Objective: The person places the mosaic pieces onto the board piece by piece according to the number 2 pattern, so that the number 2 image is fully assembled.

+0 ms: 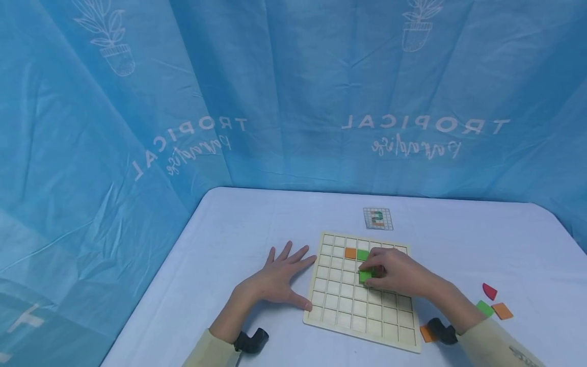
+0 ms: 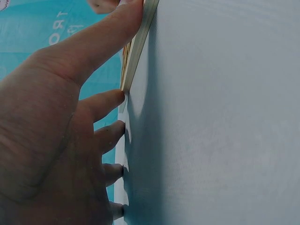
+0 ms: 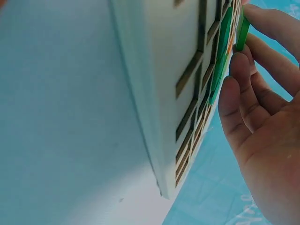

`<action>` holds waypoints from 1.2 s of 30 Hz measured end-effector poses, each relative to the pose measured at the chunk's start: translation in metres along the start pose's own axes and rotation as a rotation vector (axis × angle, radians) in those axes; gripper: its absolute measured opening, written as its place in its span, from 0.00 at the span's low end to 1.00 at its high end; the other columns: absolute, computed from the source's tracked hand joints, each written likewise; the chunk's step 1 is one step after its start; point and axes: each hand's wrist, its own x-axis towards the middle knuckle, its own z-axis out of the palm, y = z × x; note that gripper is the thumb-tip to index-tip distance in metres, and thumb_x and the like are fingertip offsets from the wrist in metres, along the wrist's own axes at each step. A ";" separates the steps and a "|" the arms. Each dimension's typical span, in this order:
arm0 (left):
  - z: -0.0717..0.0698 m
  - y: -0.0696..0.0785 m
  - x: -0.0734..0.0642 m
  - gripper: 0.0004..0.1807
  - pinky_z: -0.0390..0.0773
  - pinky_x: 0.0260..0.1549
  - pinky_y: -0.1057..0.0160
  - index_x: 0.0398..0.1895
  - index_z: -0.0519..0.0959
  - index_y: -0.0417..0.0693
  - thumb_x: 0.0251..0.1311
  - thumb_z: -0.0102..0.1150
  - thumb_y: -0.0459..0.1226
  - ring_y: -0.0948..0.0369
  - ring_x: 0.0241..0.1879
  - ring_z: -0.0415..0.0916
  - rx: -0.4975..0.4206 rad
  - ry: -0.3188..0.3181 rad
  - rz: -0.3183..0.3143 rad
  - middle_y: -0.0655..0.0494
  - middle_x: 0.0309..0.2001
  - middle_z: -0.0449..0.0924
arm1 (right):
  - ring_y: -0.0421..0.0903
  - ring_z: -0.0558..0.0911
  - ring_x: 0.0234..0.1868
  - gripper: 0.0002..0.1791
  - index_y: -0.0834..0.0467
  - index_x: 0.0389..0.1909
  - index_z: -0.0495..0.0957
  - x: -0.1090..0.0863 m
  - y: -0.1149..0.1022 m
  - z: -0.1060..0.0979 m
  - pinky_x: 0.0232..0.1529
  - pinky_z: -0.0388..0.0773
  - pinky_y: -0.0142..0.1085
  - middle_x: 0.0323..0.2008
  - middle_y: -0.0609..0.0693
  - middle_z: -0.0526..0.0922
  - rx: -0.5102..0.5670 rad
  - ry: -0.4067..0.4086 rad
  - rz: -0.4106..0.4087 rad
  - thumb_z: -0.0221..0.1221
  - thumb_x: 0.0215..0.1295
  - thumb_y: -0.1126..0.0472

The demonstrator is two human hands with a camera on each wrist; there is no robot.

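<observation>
A pale wooden grid board (image 1: 346, 306) lies on the white table. My left hand (image 1: 277, 279) is spread flat beside it, with the thumb and a fingertip touching its left edge; the left wrist view shows the thumb against the board's side (image 2: 139, 44). Over the board, my right hand (image 1: 403, 270) pinches a green square tile (image 3: 243, 33), held tilted just off the grid in the right wrist view. An orange tile (image 1: 350, 253) and a green tile (image 1: 363, 255) sit side by side in upper cells. The right hand hides part of the grid.
A small pattern card (image 1: 378, 218) lies behind the board. Right of it are a red rounded piece (image 1: 489, 291), a green tile (image 1: 484, 308) and an orange tile (image 1: 502, 311); another orange tile (image 1: 428, 334) lies near the right wrist. A blue curtain (image 1: 312, 92) hangs behind the table.
</observation>
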 end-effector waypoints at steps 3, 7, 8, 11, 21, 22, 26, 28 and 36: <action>-0.001 0.000 0.000 0.61 0.29 0.65 0.36 0.75 0.52 0.69 0.33 0.61 0.75 0.49 0.74 0.26 0.002 -0.005 0.000 0.62 0.76 0.39 | 0.35 0.76 0.32 0.14 0.48 0.44 0.86 0.002 -0.001 0.000 0.32 0.76 0.31 0.37 0.36 0.78 -0.017 -0.001 0.004 0.69 0.56 0.54; -0.002 0.000 0.001 0.61 0.29 0.65 0.37 0.75 0.52 0.70 0.33 0.61 0.75 0.50 0.74 0.25 0.009 -0.009 -0.004 0.62 0.76 0.39 | 0.35 0.75 0.31 0.13 0.46 0.42 0.86 0.004 -0.001 0.003 0.32 0.75 0.31 0.36 0.34 0.78 -0.030 -0.013 0.010 0.70 0.54 0.52; -0.002 0.001 0.001 0.61 0.29 0.65 0.37 0.75 0.52 0.69 0.33 0.61 0.75 0.50 0.74 0.25 0.009 -0.009 -0.004 0.62 0.76 0.39 | 0.35 0.75 0.31 0.13 0.46 0.41 0.86 0.005 -0.001 0.004 0.31 0.75 0.31 0.35 0.34 0.78 -0.033 -0.015 0.010 0.71 0.53 0.51; -0.001 0.001 0.001 0.62 0.29 0.65 0.37 0.75 0.52 0.69 0.33 0.61 0.75 0.50 0.74 0.25 0.011 -0.012 -0.008 0.62 0.76 0.39 | 0.34 0.74 0.30 0.14 0.47 0.40 0.86 0.005 0.000 0.006 0.31 0.74 0.32 0.34 0.34 0.77 -0.055 -0.013 0.008 0.71 0.52 0.49; -0.002 0.002 0.001 0.61 0.29 0.65 0.37 0.75 0.52 0.69 0.33 0.62 0.75 0.50 0.74 0.26 0.007 -0.009 -0.005 0.62 0.76 0.40 | 0.32 0.74 0.31 0.15 0.47 0.40 0.86 0.006 0.003 0.009 0.33 0.74 0.33 0.35 0.34 0.77 -0.098 0.007 -0.008 0.71 0.51 0.48; -0.002 0.002 0.001 0.61 0.29 0.65 0.37 0.75 0.52 0.69 0.33 0.62 0.75 0.50 0.74 0.26 0.006 -0.009 -0.004 0.62 0.76 0.40 | 0.32 0.74 0.32 0.15 0.47 0.40 0.86 0.006 0.003 0.009 0.33 0.74 0.33 0.35 0.34 0.77 -0.099 0.006 -0.006 0.71 0.51 0.47; -0.001 0.002 0.001 0.61 0.28 0.65 0.37 0.75 0.52 0.69 0.33 0.61 0.75 0.50 0.74 0.25 0.004 -0.009 -0.009 0.63 0.76 0.39 | 0.33 0.74 0.34 0.15 0.46 0.41 0.86 0.005 0.004 0.008 0.35 0.75 0.34 0.36 0.34 0.77 -0.099 0.003 -0.009 0.71 0.52 0.47; -0.001 0.002 0.001 0.61 0.28 0.65 0.38 0.75 0.52 0.70 0.32 0.61 0.76 0.51 0.74 0.25 0.002 -0.011 -0.015 0.64 0.76 0.39 | 0.34 0.75 0.34 0.15 0.46 0.41 0.86 0.003 0.003 0.007 0.35 0.75 0.34 0.37 0.35 0.78 -0.083 -0.001 -0.011 0.71 0.52 0.48; 0.000 0.002 0.000 0.61 0.29 0.65 0.37 0.75 0.53 0.69 0.33 0.61 0.76 0.50 0.74 0.26 0.009 -0.004 -0.017 0.62 0.76 0.40 | 0.36 0.76 0.32 0.14 0.48 0.43 0.85 -0.008 0.003 -0.002 0.32 0.75 0.32 0.35 0.37 0.78 0.000 0.012 0.042 0.69 0.55 0.51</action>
